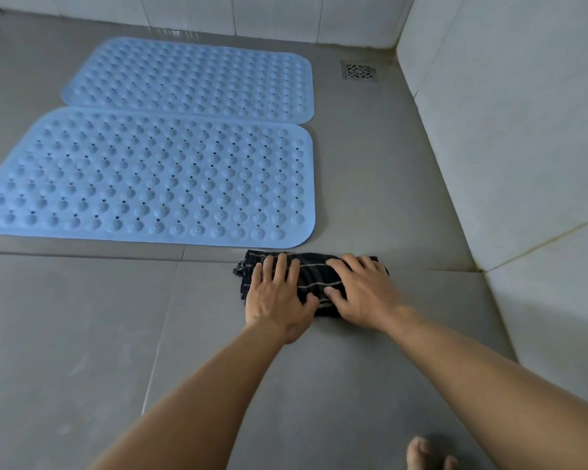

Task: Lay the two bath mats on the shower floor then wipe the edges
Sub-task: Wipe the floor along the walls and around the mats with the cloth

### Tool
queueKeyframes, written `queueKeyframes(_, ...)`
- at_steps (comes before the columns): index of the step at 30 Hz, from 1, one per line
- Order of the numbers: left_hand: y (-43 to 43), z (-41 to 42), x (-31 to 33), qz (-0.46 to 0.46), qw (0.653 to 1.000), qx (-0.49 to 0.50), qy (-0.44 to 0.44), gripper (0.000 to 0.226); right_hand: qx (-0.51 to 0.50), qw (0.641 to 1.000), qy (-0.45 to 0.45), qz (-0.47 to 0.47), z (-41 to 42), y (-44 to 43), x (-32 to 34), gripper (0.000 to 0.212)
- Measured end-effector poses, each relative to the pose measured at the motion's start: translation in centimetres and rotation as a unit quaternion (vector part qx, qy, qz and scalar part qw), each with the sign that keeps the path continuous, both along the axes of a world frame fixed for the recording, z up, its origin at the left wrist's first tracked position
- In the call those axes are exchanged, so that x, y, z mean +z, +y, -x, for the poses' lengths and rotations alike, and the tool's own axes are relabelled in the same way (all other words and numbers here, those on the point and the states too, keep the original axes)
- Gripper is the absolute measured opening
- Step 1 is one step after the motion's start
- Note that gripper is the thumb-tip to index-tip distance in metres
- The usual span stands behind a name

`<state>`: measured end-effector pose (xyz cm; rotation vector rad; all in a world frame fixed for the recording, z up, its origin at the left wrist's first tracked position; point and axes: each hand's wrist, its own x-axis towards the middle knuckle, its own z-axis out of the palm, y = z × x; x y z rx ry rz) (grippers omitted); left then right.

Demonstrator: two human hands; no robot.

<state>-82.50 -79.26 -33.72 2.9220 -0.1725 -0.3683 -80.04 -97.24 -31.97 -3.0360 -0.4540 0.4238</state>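
Both hands flat, fingers spread, pressing my dark cloth (311, 283) | left hand (279, 296), right hand (362, 293) | cloth touching near mat (143, 178) corner | far mat (190, 76) behind it

left hand (279, 296): flat, palm down, fingers spread | right hand (360, 290): flat beside it, thumbs nearly touching | both arms stretched forward

A tiled shower: grey floor tiles (82, 334), a floor drain (360, 70), pale wall tiles (523, 130).

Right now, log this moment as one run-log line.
mats: both blue bath mats laid flat | cloth: dark striped cloth by near mat's edge | left hand: flat on cloth | right hand: flat on cloth
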Motion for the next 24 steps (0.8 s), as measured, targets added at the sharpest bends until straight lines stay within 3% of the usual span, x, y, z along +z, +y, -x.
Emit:
queueKeyframes(6,4.5,0.5,-0.6,0.005,1.000,0.011,-0.019,0.070,0.002,0.999,-0.039,-0.021,0.3,4.1,-1.1,0.067)
queueKeyframes(24,17.1,1.3,-1.3,-0.030,0.997,0.061,-0.039,0.079,0.033,0.997,-0.015,-0.074,1.4,16.1,-2.5,0.085)
